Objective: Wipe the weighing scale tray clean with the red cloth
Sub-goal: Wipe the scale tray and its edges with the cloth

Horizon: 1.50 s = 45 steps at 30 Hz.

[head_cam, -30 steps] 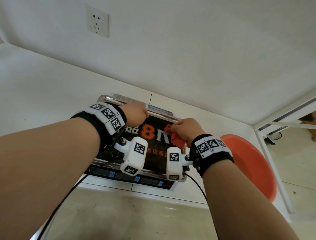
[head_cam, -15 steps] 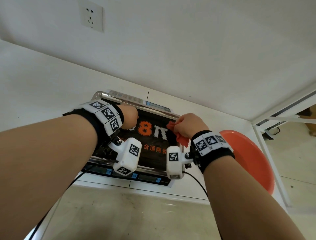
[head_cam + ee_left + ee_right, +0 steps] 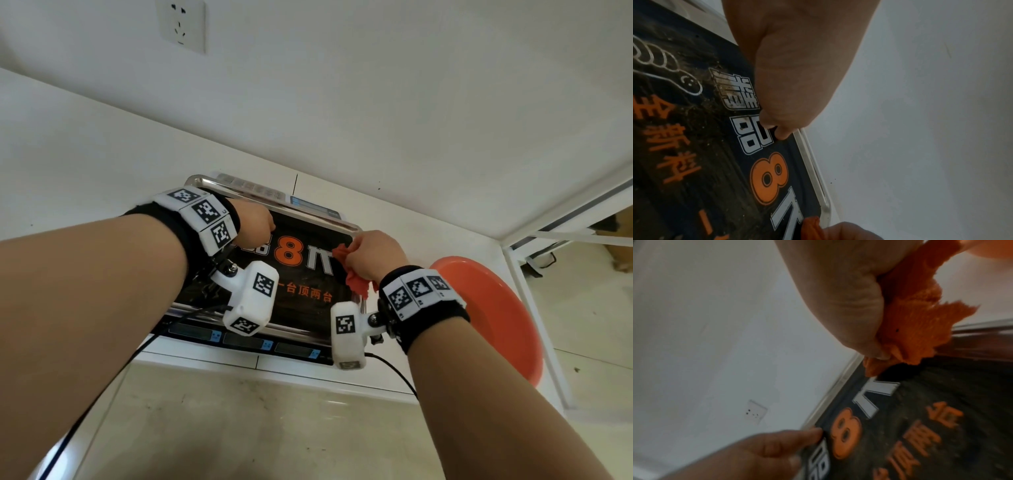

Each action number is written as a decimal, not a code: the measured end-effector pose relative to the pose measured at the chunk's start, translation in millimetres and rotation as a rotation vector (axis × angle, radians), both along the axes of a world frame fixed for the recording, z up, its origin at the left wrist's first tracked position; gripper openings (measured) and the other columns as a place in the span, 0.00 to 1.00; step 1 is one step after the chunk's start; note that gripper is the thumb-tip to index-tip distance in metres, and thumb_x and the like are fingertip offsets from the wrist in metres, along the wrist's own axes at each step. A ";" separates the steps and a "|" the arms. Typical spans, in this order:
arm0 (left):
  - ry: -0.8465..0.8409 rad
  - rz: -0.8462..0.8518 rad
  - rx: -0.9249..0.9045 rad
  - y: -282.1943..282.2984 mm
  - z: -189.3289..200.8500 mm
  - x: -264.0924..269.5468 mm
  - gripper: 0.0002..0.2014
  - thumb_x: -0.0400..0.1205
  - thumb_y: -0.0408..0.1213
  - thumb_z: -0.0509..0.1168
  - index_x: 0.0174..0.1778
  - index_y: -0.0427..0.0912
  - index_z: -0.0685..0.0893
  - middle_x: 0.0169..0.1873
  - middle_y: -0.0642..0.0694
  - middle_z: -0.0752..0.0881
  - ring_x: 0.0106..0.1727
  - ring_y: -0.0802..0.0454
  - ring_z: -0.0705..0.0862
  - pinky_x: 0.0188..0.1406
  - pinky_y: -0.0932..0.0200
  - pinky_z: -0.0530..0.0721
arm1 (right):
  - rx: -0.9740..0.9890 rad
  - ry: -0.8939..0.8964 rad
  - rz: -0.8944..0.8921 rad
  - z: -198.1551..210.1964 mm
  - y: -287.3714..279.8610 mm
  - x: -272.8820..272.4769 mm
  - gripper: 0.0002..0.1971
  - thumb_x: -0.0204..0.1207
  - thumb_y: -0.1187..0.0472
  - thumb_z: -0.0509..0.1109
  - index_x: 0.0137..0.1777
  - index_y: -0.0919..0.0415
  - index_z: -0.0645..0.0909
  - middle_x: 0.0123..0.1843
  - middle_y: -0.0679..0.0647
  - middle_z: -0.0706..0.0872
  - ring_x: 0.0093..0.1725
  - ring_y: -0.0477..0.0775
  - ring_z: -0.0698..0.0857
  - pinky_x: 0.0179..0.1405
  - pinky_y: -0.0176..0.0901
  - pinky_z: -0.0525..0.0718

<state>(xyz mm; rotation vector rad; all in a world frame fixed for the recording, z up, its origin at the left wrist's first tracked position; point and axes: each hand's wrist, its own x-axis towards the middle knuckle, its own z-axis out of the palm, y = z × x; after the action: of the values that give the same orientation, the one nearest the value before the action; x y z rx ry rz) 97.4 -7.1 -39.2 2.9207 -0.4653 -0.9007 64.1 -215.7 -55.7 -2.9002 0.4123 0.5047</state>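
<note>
The weighing scale tray (image 3: pixel 274 209) lies on the white desk (image 3: pixel 85 164) close to the wall, a steel-rimmed rectangle whose dark face carries a large orange "8" and white and orange characters. The left wrist view shows fine brownish grit and streaks across the left and middle of that face, thickest around the white characters.

The red cloth (image 3: pixel 354 274) is bunched up in the right hand (image 3: pixel 375 255), which sits at the tray's far right corner. In the right wrist view the fingers (image 3: pixel 857 318) are curled tight round the cloth, with ragged folds spilling out below the fist and one fold touching the dark face just beside the far rim.

The left hand (image 3: pixel 253 222) rests at the far edge of the tray, left of the "8". Its fingers (image 3: pixel 783 133) are bent downward with the tips pressed on the dark face near the rim; whether they pinch the rim itself I cannot tell.

Along the near side of the scale runs a dark display strip (image 3: pixel 246 341) with small blue marks, and a row of buttons shows on the far side. A round orange stool (image 3: pixel 493 318) stands to the right, below desk level. A white wall socket (image 3: pixel 181 24) sits on the wall at far left.
</note>
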 end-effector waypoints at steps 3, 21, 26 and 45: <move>0.016 -0.110 0.116 -3.6 5.5 -6.3 0.26 0.86 0.28 0.49 0.83 0.44 0.60 0.84 0.45 0.58 0.84 0.44 0.56 0.81 0.51 0.53 | -0.106 0.029 0.004 -9.5 6.6 -5.9 0.14 0.82 0.55 0.65 0.55 0.65 0.85 0.34 0.53 0.82 0.36 0.55 0.83 0.37 0.45 0.81; -0.047 -0.079 0.220 19.9 3.6 -0.2 0.22 0.85 0.33 0.52 0.76 0.42 0.73 0.76 0.43 0.73 0.77 0.44 0.71 0.76 0.49 0.66 | 0.009 -0.001 -0.089 0.7 4.6 3.2 0.11 0.80 0.54 0.67 0.55 0.61 0.84 0.49 0.56 0.89 0.47 0.57 0.87 0.48 0.49 0.86; -0.055 -0.127 0.277 14.9 1.5 -2.9 0.22 0.86 0.34 0.50 0.78 0.43 0.71 0.78 0.44 0.69 0.80 0.43 0.65 0.78 0.46 0.61 | -0.066 0.022 -0.043 -10.5 25.3 0.7 0.16 0.80 0.50 0.65 0.61 0.60 0.82 0.44 0.53 0.88 0.40 0.54 0.86 0.38 0.44 0.82; -0.056 0.040 0.109 52.6 7.0 -1.7 0.20 0.87 0.35 0.52 0.74 0.40 0.76 0.74 0.41 0.75 0.76 0.42 0.71 0.74 0.50 0.67 | -0.048 0.018 0.056 -6.5 54.7 -0.4 0.13 0.85 0.51 0.63 0.54 0.57 0.86 0.46 0.54 0.88 0.45 0.53 0.87 0.53 0.48 0.84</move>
<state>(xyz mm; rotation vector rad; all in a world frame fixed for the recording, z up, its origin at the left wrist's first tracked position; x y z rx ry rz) 95.7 45.5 -32.2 3.0482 -0.3714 -0.8682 63.7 -161.0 -62.3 -2.9628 0.3505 0.5367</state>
